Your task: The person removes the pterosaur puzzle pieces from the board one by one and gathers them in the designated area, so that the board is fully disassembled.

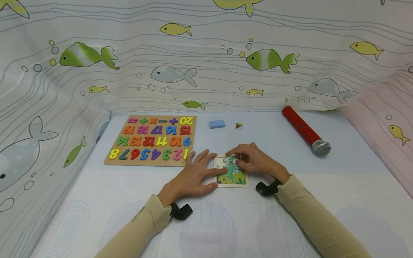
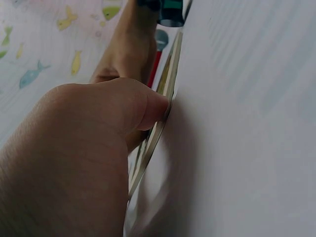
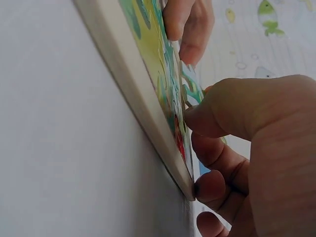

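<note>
A small wooden jigsaw puzzle (image 1: 233, 186) with a green dinosaur picture lies in front of me. My left hand (image 1: 193, 176) is spread over its left side, the index finger reaching across the picture and the thumb at the near left corner. From the far right side, my right hand (image 1: 256, 159) pinches a puzzle piece (image 3: 191, 85) between thumb and fingers. In the right wrist view this piece is tilted up over the puzzle's surface. The left wrist view shows the left thumb (image 2: 153, 107) against the frame's edge.
A wooden number board (image 1: 151, 165) with colourful numerals lies to the left, close to the left fingertips. Beyond the puzzle are a blue block (image 1: 217, 124) and a loose puzzle piece (image 1: 239, 126). A red microphone (image 1: 303, 127) lies at the back right.
</note>
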The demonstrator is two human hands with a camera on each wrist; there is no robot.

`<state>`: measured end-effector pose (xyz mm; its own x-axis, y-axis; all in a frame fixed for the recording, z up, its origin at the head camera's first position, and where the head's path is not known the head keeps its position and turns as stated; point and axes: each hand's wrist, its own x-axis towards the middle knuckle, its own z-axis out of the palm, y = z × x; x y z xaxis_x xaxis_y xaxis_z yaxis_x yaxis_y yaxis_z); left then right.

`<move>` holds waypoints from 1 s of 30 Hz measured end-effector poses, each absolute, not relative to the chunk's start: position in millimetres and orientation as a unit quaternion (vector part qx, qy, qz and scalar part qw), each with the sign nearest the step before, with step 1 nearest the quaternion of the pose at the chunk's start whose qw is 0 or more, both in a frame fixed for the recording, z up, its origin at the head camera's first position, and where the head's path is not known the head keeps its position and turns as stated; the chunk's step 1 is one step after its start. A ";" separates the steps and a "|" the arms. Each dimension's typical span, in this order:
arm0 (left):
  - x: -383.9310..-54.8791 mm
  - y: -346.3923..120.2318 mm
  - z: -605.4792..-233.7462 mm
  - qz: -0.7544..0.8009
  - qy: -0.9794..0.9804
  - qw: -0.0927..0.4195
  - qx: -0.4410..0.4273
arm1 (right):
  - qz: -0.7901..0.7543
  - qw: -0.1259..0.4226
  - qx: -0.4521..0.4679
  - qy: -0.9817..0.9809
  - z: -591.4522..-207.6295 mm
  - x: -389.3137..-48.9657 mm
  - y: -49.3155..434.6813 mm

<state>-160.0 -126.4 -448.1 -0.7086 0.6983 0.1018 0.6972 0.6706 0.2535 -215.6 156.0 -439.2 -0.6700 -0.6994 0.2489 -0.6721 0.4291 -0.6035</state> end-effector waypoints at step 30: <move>-157.3 -126.1 -447.3 0.148 0.912 0.005 0.383 | -0.339 0.039 -0.245 0.908 -431.0 -261.7 217.1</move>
<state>-157.3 -126.1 -447.3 -0.7066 0.6998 0.1049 0.6969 0.6627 0.2741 -261.7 217.1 -431.0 -0.8770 -0.4708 0.0955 -0.4181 0.6502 -0.6344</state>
